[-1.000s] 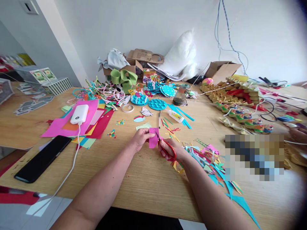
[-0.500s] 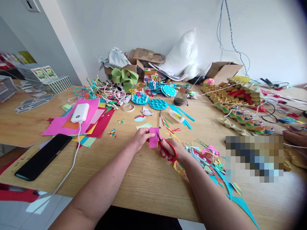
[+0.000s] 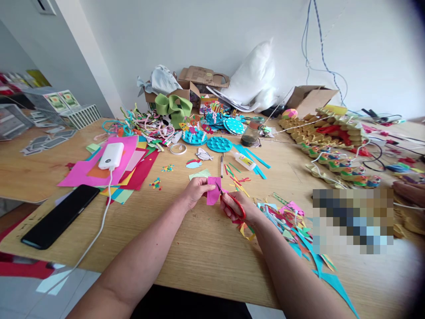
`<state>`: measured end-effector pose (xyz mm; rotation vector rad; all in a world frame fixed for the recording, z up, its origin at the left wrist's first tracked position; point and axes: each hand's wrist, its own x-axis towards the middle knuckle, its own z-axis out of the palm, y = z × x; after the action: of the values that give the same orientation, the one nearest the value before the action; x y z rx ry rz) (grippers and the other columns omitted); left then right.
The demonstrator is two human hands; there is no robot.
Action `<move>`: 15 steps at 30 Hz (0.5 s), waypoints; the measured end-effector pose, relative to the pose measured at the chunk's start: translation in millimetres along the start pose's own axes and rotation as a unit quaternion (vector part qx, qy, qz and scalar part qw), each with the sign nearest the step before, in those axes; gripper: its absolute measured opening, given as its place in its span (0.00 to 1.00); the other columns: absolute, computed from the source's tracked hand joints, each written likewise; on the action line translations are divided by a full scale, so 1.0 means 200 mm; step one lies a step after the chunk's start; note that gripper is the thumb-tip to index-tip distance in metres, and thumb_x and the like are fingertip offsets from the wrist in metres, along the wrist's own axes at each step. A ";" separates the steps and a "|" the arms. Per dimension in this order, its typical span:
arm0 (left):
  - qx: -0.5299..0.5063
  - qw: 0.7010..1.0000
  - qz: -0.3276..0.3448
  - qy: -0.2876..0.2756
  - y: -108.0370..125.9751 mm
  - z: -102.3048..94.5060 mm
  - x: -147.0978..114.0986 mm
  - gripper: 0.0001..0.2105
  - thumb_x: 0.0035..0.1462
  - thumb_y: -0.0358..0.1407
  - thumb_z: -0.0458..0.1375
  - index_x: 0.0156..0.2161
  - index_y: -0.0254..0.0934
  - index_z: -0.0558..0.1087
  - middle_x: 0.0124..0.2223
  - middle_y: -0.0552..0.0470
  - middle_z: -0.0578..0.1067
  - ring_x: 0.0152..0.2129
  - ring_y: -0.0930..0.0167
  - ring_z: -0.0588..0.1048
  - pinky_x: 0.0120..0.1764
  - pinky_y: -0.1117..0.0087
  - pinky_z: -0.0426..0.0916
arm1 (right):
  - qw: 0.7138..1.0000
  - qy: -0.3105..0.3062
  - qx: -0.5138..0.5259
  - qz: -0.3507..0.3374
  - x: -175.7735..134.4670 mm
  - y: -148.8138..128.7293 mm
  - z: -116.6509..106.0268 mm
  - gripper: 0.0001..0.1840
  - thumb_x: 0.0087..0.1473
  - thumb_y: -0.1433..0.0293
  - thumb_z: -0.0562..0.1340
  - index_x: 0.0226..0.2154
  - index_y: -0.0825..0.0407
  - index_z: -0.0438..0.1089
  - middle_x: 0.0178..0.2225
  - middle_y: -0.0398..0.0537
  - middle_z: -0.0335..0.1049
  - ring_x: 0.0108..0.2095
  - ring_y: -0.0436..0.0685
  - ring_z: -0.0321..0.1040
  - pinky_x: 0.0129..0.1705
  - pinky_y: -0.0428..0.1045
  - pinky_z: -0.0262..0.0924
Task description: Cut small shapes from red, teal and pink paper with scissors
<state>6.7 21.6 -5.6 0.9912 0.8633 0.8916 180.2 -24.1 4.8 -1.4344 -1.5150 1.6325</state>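
Observation:
Between the fingers and thumb of my left hand (image 3: 196, 191) is a small piece of magenta paper (image 3: 213, 195), held just above the table. My right hand (image 3: 239, 206) is wrapped round the red handles of a pair of scissors (image 3: 236, 206), whose blades reach over the paper's right part. Beyond my hands lie a pale green paper piece (image 3: 199, 174), a pen (image 3: 222, 166), a white paper fish (image 3: 203, 154) and a red and blue paper shape (image 3: 193, 164). Thin coloured paper strips (image 3: 237, 181) lie past the scissors.
A glue bottle (image 3: 245, 161) lies on blue strips. Paper scraps (image 3: 288, 221) spread by my right forearm. At left are a black phone (image 3: 59, 216) and a white power bank (image 3: 112, 155) on coloured sheets. Egg trays (image 3: 327, 144) and another person's hand (image 3: 407, 192) are at right.
The scissors' handles look slightly closer together at the paper. My left hand keeps its hold, and the view has shifted very slightly.

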 end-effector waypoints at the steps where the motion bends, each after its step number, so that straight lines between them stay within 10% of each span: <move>1: -0.001 1.000 -0.001 0.000 0.00 0.00 0.00 0.12 0.36 0.39 0.66 0.28 0.32 0.76 0.26 0.50 0.76 0.23 0.73 0.71 0.32 0.71 0.64 | 1.000 0.000 -0.001 0.000 0.00 0.00 0.00 0.34 0.43 0.39 0.58 0.22 0.55 0.65 0.13 0.39 0.60 0.11 0.44 0.53 0.11 0.40 0.48; 15: -0.004 1.000 -0.003 -0.007 0.00 0.00 0.00 0.12 0.36 0.39 0.67 0.27 0.32 0.77 0.26 0.51 0.76 0.23 0.73 0.71 0.31 0.71 0.64 | 1.000 -0.001 -0.011 -0.008 0.01 0.01 -0.01 0.34 0.44 0.39 0.58 0.22 0.56 0.65 0.13 0.39 0.61 0.10 0.44 0.54 0.11 0.40 0.48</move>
<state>6.0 22.3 -6.2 0.9864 0.8511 0.8808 181.9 -23.1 1.8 -1.4294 -1.5464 1.6131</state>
